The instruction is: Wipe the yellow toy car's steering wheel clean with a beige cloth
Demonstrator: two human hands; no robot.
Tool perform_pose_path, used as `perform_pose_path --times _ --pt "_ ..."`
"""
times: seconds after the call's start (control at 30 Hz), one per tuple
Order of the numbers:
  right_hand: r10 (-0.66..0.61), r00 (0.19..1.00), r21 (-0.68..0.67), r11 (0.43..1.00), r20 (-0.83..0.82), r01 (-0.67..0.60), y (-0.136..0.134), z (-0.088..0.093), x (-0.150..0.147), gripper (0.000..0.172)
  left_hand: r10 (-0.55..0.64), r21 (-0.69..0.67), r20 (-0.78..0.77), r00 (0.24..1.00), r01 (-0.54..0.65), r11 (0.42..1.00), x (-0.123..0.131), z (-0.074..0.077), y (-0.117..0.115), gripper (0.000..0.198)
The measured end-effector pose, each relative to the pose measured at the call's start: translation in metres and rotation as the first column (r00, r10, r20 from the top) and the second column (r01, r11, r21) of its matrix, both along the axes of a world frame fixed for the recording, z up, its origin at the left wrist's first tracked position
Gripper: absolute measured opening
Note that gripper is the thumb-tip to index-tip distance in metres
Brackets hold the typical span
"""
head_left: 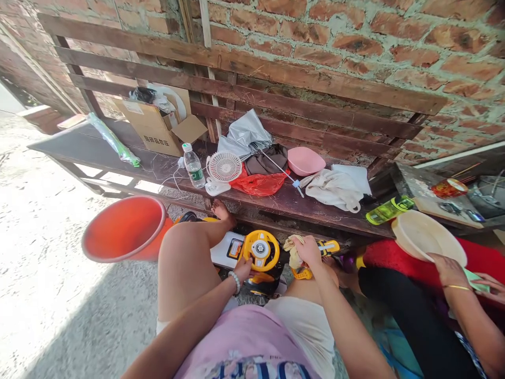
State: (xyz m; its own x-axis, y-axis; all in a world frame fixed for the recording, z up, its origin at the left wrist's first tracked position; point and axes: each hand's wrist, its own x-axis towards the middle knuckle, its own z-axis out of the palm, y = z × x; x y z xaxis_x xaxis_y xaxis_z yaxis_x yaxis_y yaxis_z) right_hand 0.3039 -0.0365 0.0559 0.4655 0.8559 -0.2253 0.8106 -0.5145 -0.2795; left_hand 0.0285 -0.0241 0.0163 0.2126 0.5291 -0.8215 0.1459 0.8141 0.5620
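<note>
Between my knees stands a toy ride-on car with a yellow steering wheel [272, 264] and a silver-white hood [224, 248]. My left hand [242, 269], a beaded bracelet at its wrist, is closed on the lower left rim of the wheel. To the right of the wheel, my right hand [309, 250] grips a crumpled pale yellow cloth [294, 251]. A yellow and black toy part [329, 247] shows just beyond that hand; whether the cloth touches it I cannot tell. My right fingers are partly hidden by the cloth.
An orange tub [126, 229] stands at the left. Along the wooden bench [292, 210] are a water bottle [194, 167], a small fan [224, 167], a cardboard box [152, 126] and a pink basin [305, 160]. At the right, another person's hands hold a green cloth near a cream basin [428, 237].
</note>
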Motion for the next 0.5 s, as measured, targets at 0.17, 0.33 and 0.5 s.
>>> perform_pose_path --times 0.17,0.33,0.5 --pt "-0.007 0.991 -0.079 0.997 0.135 0.018 -0.002 -0.008 0.021 0.05 -0.001 -0.003 -0.004 1.0 0.001 1.0 -0.002 -0.002 0.001 0.031" --pt "-0.038 0.945 -0.067 0.996 0.325 0.064 -0.023 -0.019 0.066 0.047 -0.007 -0.003 -0.027 1.0 0.007 1.0 -0.003 -0.001 0.002 0.028" --pt "-0.14 0.907 -0.128 0.97 0.396 0.206 -0.049 -0.022 0.112 0.045 -0.032 0.001 -0.034 0.999 0.032 0.999 -0.003 0.002 0.003 0.025"
